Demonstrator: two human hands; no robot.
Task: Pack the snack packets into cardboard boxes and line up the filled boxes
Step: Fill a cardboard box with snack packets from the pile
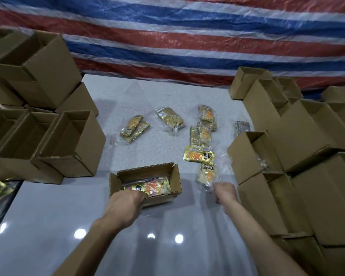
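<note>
Clear-wrapped gold snack packet [206,174] lies near-far, just beyond curled right hand [224,193], pinch unclear; left hand [126,200] fingers hidden inside open brown cardboard box [161,199].

Gold snack packets [199,157] lie scattered beyond an open cardboard box [161,198] holding more.

Left grip [127,198] reaches forward, bent downward; right grip [224,193] fisted.

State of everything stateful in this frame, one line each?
Front box: open, part filled with packets.
Left hand: fingers inside front box, hold hidden.
Right hand: curled, gripping nearest bundle wrap.
Loose bundles: lying unpacked.
Left boxes: open, nearest empty.
Right boxes: open.
</note>
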